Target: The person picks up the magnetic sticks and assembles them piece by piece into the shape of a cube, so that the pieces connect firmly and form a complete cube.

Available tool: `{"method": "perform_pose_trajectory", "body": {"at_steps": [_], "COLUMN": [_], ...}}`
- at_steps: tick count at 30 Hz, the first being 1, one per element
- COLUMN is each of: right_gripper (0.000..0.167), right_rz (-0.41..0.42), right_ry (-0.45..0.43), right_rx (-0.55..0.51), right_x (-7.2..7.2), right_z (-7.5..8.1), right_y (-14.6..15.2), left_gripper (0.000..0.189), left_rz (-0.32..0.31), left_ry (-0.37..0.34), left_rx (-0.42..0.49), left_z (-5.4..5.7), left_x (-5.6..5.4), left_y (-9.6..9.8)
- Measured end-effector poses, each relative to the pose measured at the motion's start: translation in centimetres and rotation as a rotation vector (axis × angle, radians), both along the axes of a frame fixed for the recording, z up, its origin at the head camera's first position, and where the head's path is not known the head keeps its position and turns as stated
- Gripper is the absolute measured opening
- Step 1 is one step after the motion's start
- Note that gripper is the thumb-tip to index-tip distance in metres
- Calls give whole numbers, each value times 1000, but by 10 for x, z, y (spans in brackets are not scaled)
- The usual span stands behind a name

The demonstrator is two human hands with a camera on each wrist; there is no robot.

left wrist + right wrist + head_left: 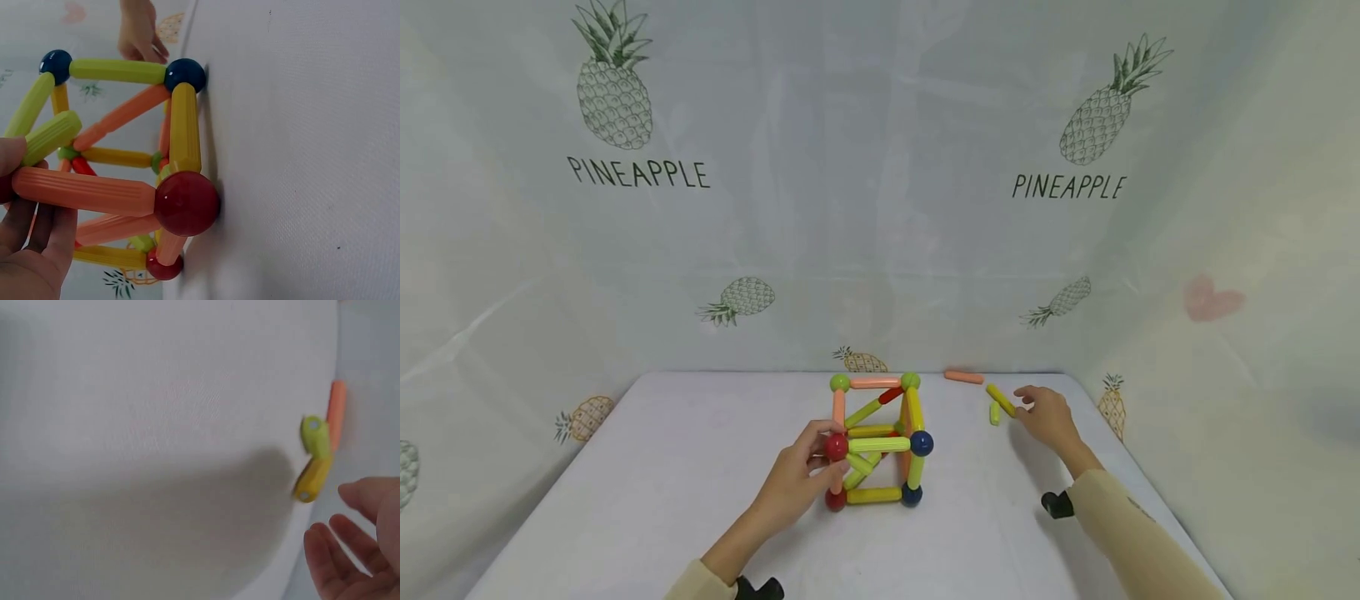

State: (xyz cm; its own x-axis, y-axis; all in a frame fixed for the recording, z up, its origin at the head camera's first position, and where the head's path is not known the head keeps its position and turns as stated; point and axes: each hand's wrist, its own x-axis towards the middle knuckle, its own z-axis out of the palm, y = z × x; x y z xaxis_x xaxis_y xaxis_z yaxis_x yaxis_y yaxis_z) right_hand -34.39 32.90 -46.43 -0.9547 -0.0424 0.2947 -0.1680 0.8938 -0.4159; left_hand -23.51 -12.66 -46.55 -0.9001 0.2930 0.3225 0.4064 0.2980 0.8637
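Observation:
My left hand (793, 479) grips a cube-like frame of magnetic building sticks and balls at its upper front-left corner, by a red ball (837, 447). In the left wrist view the thumb lies by a short light-green stick (53, 137), with fingers behind an orange stick (87, 189). Blue balls (185, 75) form the front-right corners, and green balls (839, 382) top the back. Over at the right, my right hand (1047, 415) has loosely bent, parted fingers, holding nothing, beside a loose yellow stick (1002, 401). Whether it touches that stick I cannot tell.
A short green stick (995, 413) lies beside the yellow one, and an orange stick (964, 377) is at the table's back edge. A pale curtain (880, 208) with pineapple prints hangs right behind the white table (700, 433).

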Motion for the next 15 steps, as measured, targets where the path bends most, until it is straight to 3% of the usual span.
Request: {"method": "perform_pose_trajectory", "body": {"at_steps": [8, 15], "right_gripper": [40, 43], "right_rz": [-61, -63], "right_ry": [-145, -171], "right_rx": [-15, 33], "right_x": [-25, -37], "right_z": [-18, -23], "right_y": [7, -1], "left_gripper": [48, 47], "left_rz": [-5, 3], "left_ry": [-27, -38], "left_rx": [-2, -6], "left_z": [1, 0], "left_x": [-3, -3], "left_y": [0, 0]}}
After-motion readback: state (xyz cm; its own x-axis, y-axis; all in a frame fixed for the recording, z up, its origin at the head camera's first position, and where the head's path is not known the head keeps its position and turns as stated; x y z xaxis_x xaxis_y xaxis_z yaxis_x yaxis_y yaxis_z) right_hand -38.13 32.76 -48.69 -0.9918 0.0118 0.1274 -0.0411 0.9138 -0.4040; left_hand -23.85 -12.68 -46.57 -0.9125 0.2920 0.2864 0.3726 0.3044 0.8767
